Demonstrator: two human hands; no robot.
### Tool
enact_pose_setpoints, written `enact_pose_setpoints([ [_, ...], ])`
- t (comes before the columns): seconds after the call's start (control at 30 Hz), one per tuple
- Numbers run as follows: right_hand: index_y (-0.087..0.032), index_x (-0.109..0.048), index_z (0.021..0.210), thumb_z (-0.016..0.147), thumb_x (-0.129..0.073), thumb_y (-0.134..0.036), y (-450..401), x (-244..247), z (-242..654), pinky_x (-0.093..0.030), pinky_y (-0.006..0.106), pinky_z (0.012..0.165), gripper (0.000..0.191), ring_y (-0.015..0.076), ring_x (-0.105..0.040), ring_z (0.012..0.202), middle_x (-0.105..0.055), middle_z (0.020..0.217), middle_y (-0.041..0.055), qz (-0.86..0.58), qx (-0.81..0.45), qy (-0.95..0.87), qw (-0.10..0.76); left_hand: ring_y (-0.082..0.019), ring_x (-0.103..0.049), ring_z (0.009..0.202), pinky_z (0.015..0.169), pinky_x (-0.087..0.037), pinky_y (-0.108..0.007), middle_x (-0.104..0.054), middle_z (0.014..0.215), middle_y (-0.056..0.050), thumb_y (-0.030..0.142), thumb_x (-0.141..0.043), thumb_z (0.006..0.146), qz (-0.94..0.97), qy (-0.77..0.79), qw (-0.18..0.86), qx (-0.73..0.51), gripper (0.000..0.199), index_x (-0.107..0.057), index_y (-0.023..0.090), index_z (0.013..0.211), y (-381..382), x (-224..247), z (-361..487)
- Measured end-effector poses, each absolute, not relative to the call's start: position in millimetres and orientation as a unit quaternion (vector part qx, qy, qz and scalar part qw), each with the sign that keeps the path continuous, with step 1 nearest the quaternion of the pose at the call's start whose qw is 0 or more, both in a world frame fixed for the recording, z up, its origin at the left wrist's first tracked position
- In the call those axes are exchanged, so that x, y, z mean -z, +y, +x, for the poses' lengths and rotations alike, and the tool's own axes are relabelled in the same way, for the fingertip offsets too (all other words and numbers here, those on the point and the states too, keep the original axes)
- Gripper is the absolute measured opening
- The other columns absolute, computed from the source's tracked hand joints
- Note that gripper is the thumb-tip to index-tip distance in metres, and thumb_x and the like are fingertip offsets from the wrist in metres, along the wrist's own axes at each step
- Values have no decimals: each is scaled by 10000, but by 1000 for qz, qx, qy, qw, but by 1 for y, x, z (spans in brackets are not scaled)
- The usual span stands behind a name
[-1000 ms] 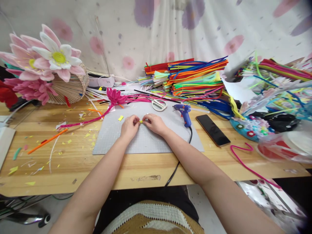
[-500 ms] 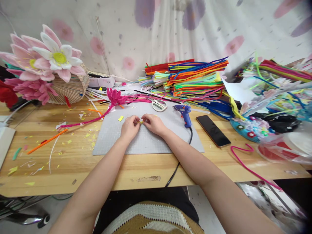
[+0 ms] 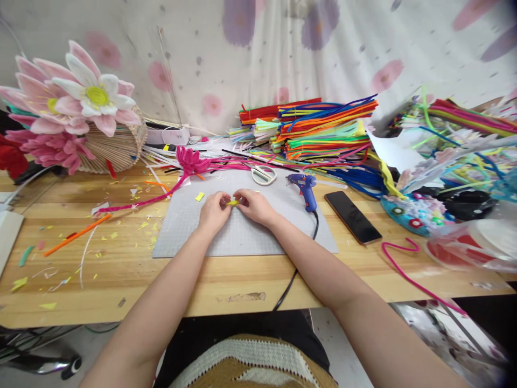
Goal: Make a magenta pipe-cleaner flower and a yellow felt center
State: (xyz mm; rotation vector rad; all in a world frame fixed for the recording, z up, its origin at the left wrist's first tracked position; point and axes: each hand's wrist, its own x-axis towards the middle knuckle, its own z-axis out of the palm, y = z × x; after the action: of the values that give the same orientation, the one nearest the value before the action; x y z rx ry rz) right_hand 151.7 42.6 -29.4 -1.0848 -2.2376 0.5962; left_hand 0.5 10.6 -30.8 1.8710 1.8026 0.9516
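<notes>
Above the grey cutting mat (image 3: 258, 240), my left hand (image 3: 215, 211) and my right hand (image 3: 253, 205) meet fingertip to fingertip. Both are closed in a pinch on a small yellow strip (image 3: 232, 202), which shows in the narrow gap between them. Its ends are hidden by the fingers, and I cannot tell what it is made of. Another yellow piece (image 3: 199, 196) lies on the mat, left of my left hand. Scissors with white handles (image 3: 264, 175) rest behind my right hand. A blue glue gun (image 3: 305, 189) stands at the mat's right side.
A pink pipe-cleaner flower (image 3: 189, 161) lies with its stem towards the left, near an orange stick (image 3: 76, 235) and yellow scraps. Bundled pipe cleaners (image 3: 327, 129) are piled at the back. A phone (image 3: 353, 216) and a bent pink pipe cleaner (image 3: 407, 277) lie on the right.
More of the yellow strip shows between my fingertips now. Both hands have stayed in nearly the same place.
</notes>
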Motion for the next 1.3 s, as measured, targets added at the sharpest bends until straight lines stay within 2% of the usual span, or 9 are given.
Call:
enact_pose_setpoints([
  [0.63,-150,-560,945,706,-537,-98,42,27,151,-417,231,690,246,98,-545,677,-615,864,40,-413,-237,-832,284,-138,-563,732,673,-437,-263,-624,813,-14,207,-591,704,653,643,208,-341,153,-567,202,855,11,32,-2],
  [0.8,-154,-560,943,708,-506,-74,42,28,151,-416,231,694,254,109,-555,706,-622,809,30,-408,-244,-833,285,-134,-565,723,676,-441,-261,-620,782,-8,191,-599,698,649,648,209,-339,138,-572,206,832,10,31,-2],
  [1.1,-153,-562,934,712,-502,-73,43,29,149,-421,230,701,243,112,-560,725,-624,823,35,-404,-244,-833,287,-112,-575,694,681,-462,-250,-634,815,-12,127,-577,696,641,632,237,-366,142,-557,188,823,12,34,-2],
  [1.3,-151,-564,940,710,-517,-75,43,30,149,-419,233,708,247,112,-558,724,-625,825,37,-407,-245,-831,288,-116,-567,683,665,-455,-247,-631,790,-11,148,-583,692,640,634,230,-368,126,-557,187,809,12,33,-1],
])
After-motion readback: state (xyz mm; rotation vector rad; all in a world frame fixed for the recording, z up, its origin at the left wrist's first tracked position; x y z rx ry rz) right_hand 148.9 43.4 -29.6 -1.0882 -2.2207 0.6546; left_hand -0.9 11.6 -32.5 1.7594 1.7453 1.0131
